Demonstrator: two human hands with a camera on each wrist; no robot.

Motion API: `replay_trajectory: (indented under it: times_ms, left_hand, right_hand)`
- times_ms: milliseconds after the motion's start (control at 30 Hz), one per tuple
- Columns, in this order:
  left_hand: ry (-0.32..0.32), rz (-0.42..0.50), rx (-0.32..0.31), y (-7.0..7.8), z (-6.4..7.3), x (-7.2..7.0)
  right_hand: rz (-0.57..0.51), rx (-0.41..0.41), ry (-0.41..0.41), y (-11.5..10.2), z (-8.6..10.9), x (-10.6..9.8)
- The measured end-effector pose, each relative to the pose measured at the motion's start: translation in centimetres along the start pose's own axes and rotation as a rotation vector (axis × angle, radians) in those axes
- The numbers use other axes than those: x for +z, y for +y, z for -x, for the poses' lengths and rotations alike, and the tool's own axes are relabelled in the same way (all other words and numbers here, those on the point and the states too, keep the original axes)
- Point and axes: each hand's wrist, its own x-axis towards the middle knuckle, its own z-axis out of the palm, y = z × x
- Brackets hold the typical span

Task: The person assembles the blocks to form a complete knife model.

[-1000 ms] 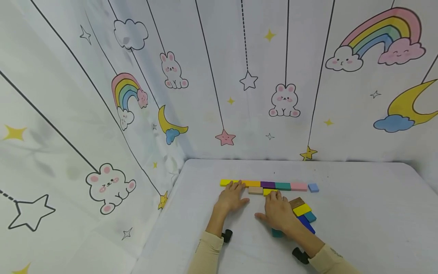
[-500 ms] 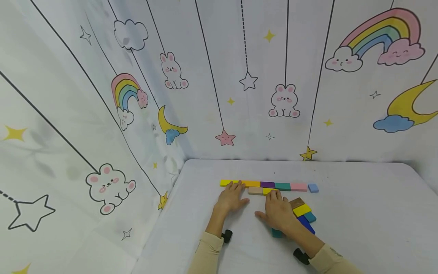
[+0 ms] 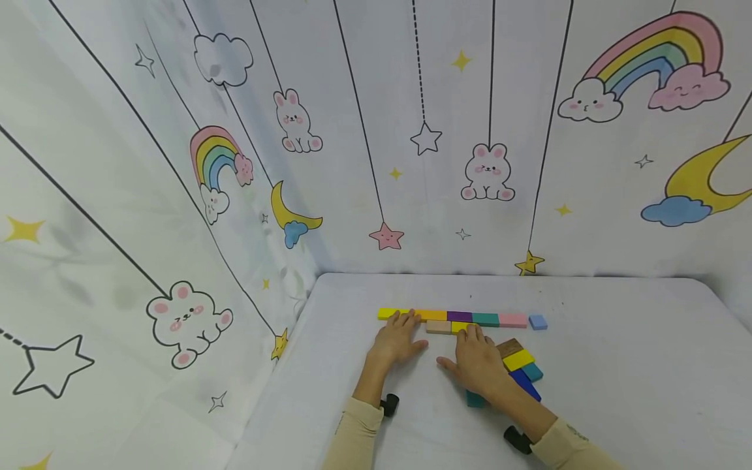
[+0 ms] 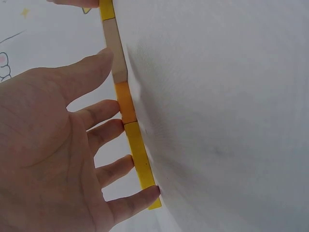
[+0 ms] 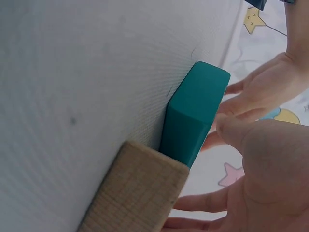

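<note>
A long row of coloured blocks lies across the white table: yellow (image 3: 385, 313), orange (image 3: 433, 315), purple (image 3: 460, 316), teal (image 3: 485, 319) and pink (image 3: 513, 320). My left hand (image 3: 396, 341) rests at its left part with spread fingers, fingertips on the yellow and orange blocks; the thumb overlaps the tan block (image 4: 116, 53) in the left wrist view. In front of the long row, that tan block sits end to end with a shorter yellow block (image 3: 461, 327). My right hand (image 3: 478, 360) touches this yellow block with extended fingertips, thumb held out sideways.
A light blue block (image 3: 537, 322) lies just right of the row. Beside my right hand are loose brown (image 3: 509, 347), yellow (image 3: 519, 360) and dark blue (image 3: 525, 385) blocks. Another teal block (image 3: 476, 399) shows partly under the right wrist. A patterned curtain (image 3: 352, 163) stands behind the table.
The shorter yellow block has slid slightly back and left, up against the long row and the tan block, under my right fingertips. My left hand has stayed in place.
</note>
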Motion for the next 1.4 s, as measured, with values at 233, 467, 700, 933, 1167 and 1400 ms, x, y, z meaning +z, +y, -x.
replay_trajectory:
  times_ms: [233,467,700,933,1167,1400]
  left_hand:
    - [0.005,0.007,0.005,0.1,0.0,0.0]
    - [0.000,0.008,0.004,0.1,0.0,0.2]
    - [0.001,0.011,0.017,0.3,0.1,0.0]
    - [-0.005,0.009,0.008,0.4,-0.1,0.1]
    - [-0.003,0.009,0.000,0.4,0.2,-0.2]
    - [-0.005,0.009,0.001,0.4,0.3,-0.2]
  right_hand:
    - [-0.023,-0.005,-0.002,0.1,0.1,0.0]
    - [-0.025,-0.010,0.006,0.2,0.4,-0.2]
    - [-0.065,0.014,-0.006,0.4,0.5,-0.3]
    - [-0.086,0.014,-0.024,0.5,1.0,-0.5]
    - [-0.083,0.016,-0.015,0.7,1.7,-0.9]
    - [-0.126,0.055,-0.043,1.5,2.2,-1.0]
